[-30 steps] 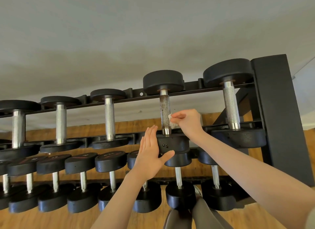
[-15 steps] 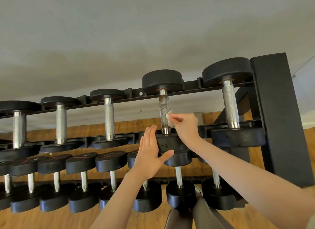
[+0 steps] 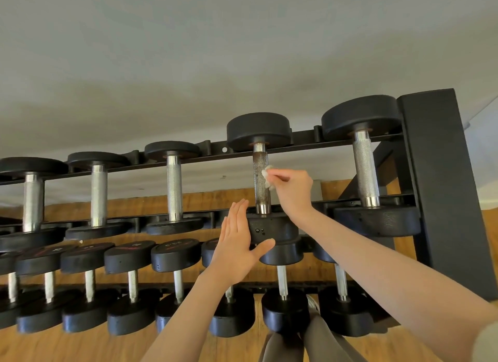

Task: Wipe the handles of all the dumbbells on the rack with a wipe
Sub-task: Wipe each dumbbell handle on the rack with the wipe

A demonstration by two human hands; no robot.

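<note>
While we are working along the upper row of the rack (image 3: pixel 442 189), our right hand (image 3: pixel 292 192) is pinching a small white wipe (image 3: pixel 267 176) between thumb and fingertips and pressing it against the right side of a dark, speckled handle (image 3: pixel 260 181), roughly at mid-height. That handle belongs to the dumbbell (image 3: pixel 258 131) directly in front of both hands, and it is looking duller and rougher than the bright knurled handles to either side. Our left hand (image 3: pixel 238 243) is lying flat, fingers straight and together, against the left side of this dumbbell's near head (image 3: pixel 272 227), with the thumb reaching under it; we are gripping nothing with it, only steadying. We are judging the dumbbell to be heavy and stiff, seated in its cradle, so it is unlikely to shift under a light rub, yet bracing the head is sensible if we are turning the handle to reach its back. The wipe is looking soft, thin and crumpled, so we are expecting it to snag on the coarse knurling and shred or bunch if we are dragging hard; wrapping it further round the handle and sliding along its length should be covering more. The next dumbbell (image 3: pixel 363 170) is waiting just right of our right hand, and three more are standing left of our left hand, with a lower row below both hands.
</note>
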